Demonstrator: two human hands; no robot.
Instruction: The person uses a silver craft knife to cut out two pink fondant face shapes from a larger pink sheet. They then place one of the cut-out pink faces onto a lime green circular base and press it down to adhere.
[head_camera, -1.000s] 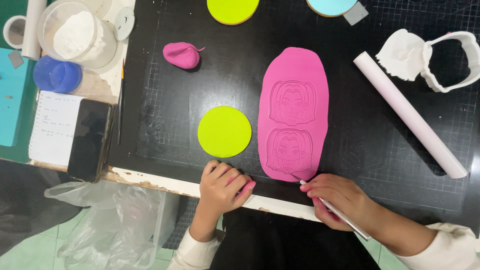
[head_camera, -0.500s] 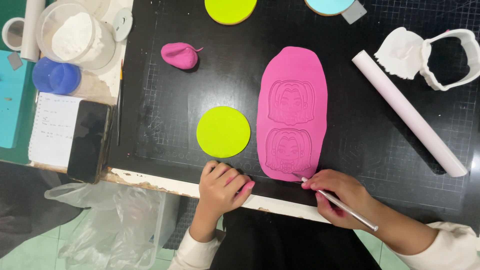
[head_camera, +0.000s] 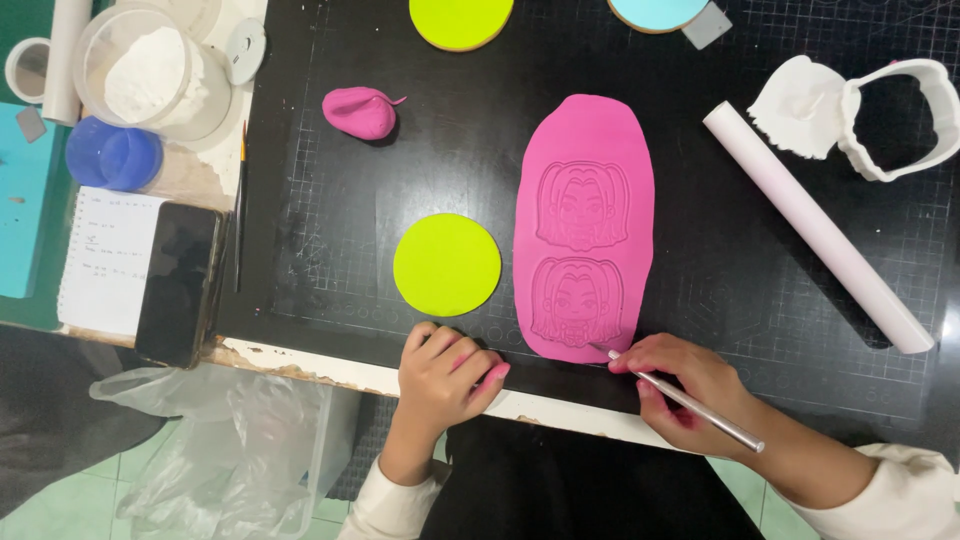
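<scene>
The flat pink sheet of rolled-out clay lies lengthwise on the black gridded cutting mat, its near end close to the front edge of the worktop, so it's easy to reach without stretching. Two cartoon-head outlines are pressed into it, one above the other. The right hand is closed around a thin silver needle tool, gripped like a pen, with the tip touching the sheet's lower right edge beside the nearer head. That low angle looks good for fine control.

The left hand rests loosely curled on the mat's front edge just left of the sheet, not touching it and holding nothing that I can see; seems like it's just there for balance.

A lime green clay disc sits just left of the sheet, and a leftover pink clay lump is further back. The white rolling pin is parked off to the right, clear of the work.
</scene>
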